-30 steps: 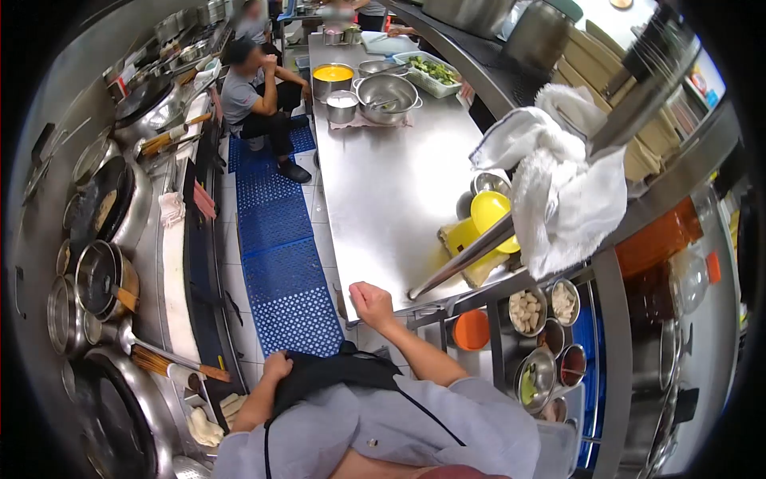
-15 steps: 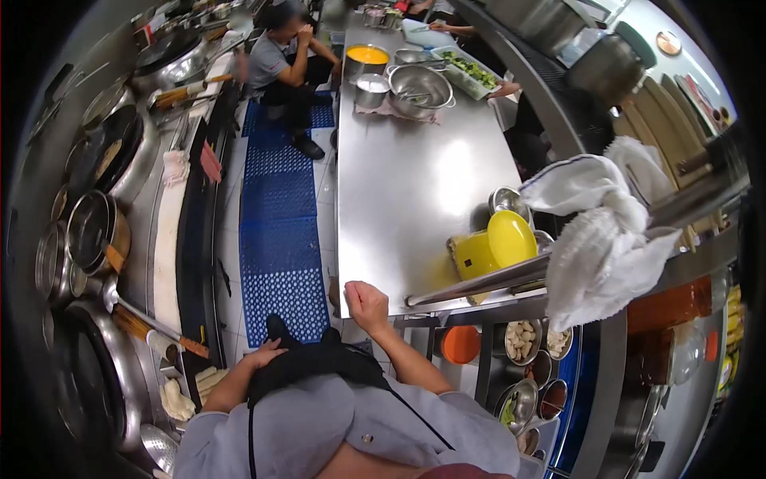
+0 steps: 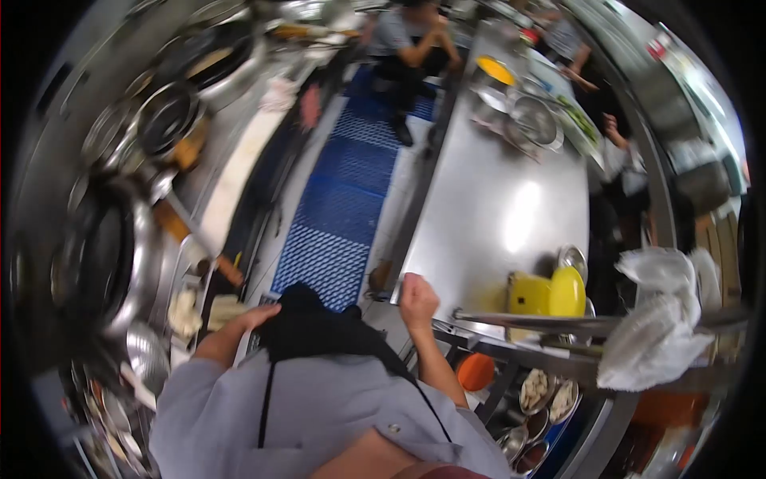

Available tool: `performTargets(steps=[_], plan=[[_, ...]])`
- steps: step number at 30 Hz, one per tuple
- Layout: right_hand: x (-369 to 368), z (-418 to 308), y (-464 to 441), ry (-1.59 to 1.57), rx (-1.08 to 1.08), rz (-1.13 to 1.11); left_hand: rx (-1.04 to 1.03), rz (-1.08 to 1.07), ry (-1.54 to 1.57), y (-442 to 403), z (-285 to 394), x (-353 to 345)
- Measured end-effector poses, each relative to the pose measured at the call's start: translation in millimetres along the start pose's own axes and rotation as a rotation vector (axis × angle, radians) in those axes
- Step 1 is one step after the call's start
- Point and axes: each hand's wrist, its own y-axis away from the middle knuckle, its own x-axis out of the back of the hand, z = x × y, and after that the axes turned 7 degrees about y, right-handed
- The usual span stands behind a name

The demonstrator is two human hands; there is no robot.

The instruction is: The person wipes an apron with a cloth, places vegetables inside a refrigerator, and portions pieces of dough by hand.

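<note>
My right hand is curled into a fist at the near left corner of the steel table, with nothing visible in it. Low at my left side, my left hand lies by the black apron; motion blur hides how its fingers are held. A yellow bowl and a yellow box are on the table to the right of my fist. Just beyond the fist's right side runs a metal rail, and white cloths hang at its far end.
Woks and pans line the stove at left. A person sits beside the blue floor mat. Another person stands behind the table. A colander and a pot of yellow liquid stand at its far end.
The view has turned, so the table and mat now slant and lie further right. More of the stove side shows at lower left. My right hand remains a fist near the table corner.
</note>
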Motion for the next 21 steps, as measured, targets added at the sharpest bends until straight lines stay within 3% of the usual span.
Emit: performTargets(steps=[2, 4, 8, 15, 18, 21], plan=[[1.5, -1.4, -0.4, 0.044, 0.009, -0.045, 0.007, 0.106, -0.022, -20.5, -16.9, 3.0], [-0.7, 0.3, -0.2, 0.073, 0.021, -0.021, -0.09, 0.204, -0.43, -36.3, -21.7, 8.0], [-6.9, 0.0, 0.9, 0.147, -0.024, 0.026, -0.277, 0.231, -0.587, -9.9, 10.3, -5.3], [-11.9, 7.1, 0.8, 0.269, -0.004, 0.008, -0.111, 0.42, 0.158, 20.6, -48.3, -11.8], [-16.1, 15.0, 1.0, 0.301, -0.053, 0.027, 0.186, 0.527, 0.417, 39.5, -83.4, -10.7], [-14.3, 6.9, -0.8, 0.355, -0.058, 0.048, 0.189, 0.837, 0.581, 75.0, -83.5, -14.3]])
